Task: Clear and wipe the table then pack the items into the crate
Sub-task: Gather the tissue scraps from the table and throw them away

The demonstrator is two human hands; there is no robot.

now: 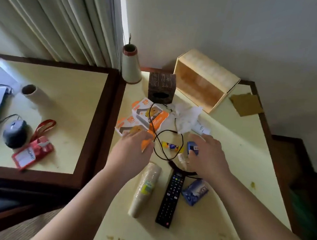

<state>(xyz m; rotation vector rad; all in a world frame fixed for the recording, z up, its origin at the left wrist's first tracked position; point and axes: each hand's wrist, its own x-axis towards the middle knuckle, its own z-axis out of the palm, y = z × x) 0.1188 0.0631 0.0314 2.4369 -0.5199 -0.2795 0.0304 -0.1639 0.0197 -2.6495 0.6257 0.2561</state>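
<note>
Head view: pale wooden crate lies tipped sideways.

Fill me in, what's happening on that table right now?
A person is clearing the cluttered table. The left hand reaches onto an orange box; the right hand is on a small blue box. A black cable loops between them. The cups, remote and blue pack lie nearer. The crate lies on its side at the back, nothing packed yet.
</note>
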